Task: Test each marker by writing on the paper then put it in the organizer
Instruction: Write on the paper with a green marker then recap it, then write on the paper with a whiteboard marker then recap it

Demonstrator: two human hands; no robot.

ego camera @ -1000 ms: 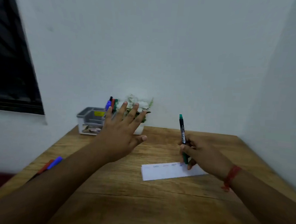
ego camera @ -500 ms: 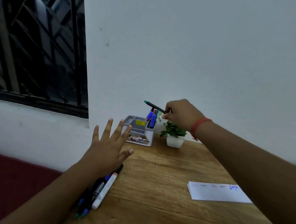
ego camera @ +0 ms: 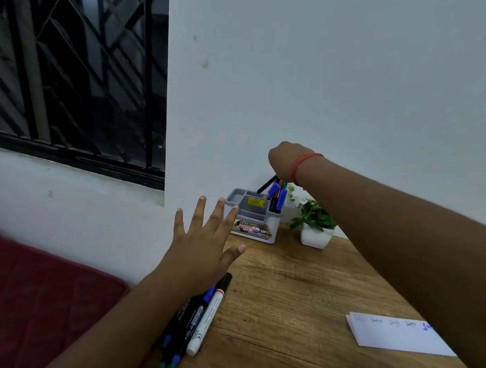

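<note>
The wooden table carries the organizer at the wall, and the right hand hangs over its marker compartment, likely dropping one in; its fingers are hidden, so its grip I cannot tell. The left hand hovers spread, holding nothing, above the untested markers, probably to take the next, while the paper waits near the right forearm.

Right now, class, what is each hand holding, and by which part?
The left hand holds nothing, fingers spread. The right hand holds a dark marker by its upper end, over the organizer.

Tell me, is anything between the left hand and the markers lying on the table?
Nothing visible does. The left hand hovers open just above the markers at the table edge, with only air between.
</note>
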